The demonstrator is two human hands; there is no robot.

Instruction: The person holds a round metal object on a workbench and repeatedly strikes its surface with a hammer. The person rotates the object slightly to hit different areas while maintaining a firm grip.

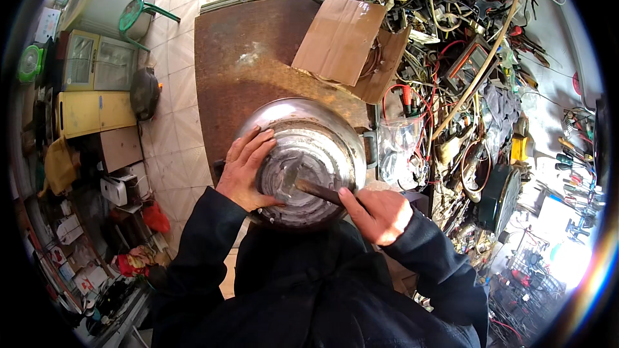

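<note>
Fingers [350,203] of the right hand [385,216] grip a brown-handled tool [319,191] (its head [293,178] blurred) that, glancing off the ridged pot [343,135], could hit the left hand [242,174] splayed there.

Worn brown wooden tabletop [235,32], scuffed, pale patch mid-left; folded brown cardboard [338,42] lies on its far right part; round silver metal pot [345,154] overlaps near edge, contact underneath hidden; right side heaped: clear plastic container [394,138] just beside pot, tangled multicoloured cables [445,6] farther back, long pale wooden stick [480,67] lying diagonally across the heap; what supports the heap is hidden by clutter.
</note>
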